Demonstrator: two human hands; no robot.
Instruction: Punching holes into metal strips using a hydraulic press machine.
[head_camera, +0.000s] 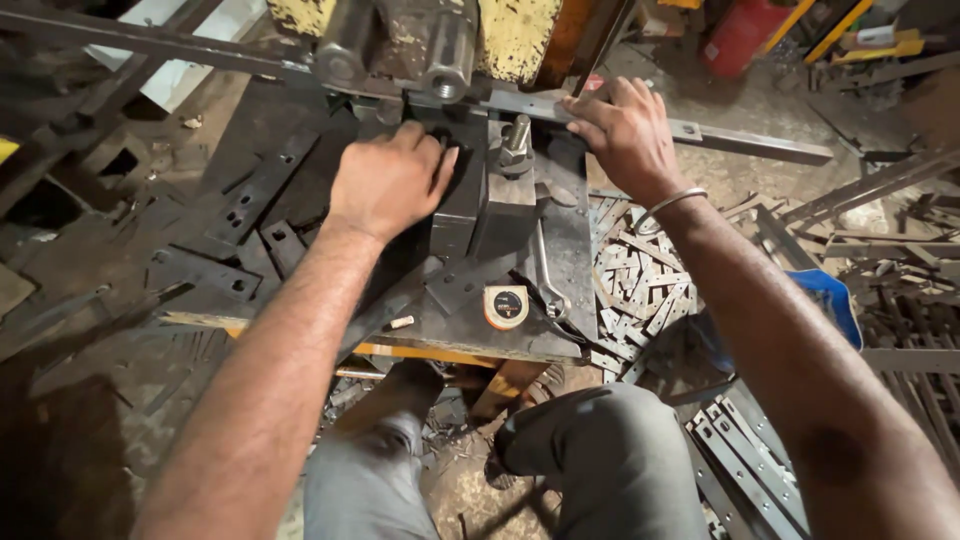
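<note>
Steel bar (740, 141) lies across press (500, 40) bed, running right past yellow frame. Our right hand (625, 130) rests on bar near die, fingers spread flat, pressing it down, not wrapped round it. Our left hand (390, 180) sits on dark die block (470, 200), fingers curled loosely over its top edge. Tape measure (506, 305) and spanner (545, 270) lie on plate (560, 230) below. Cut strips (640, 280) heaped right of plate.
</note>
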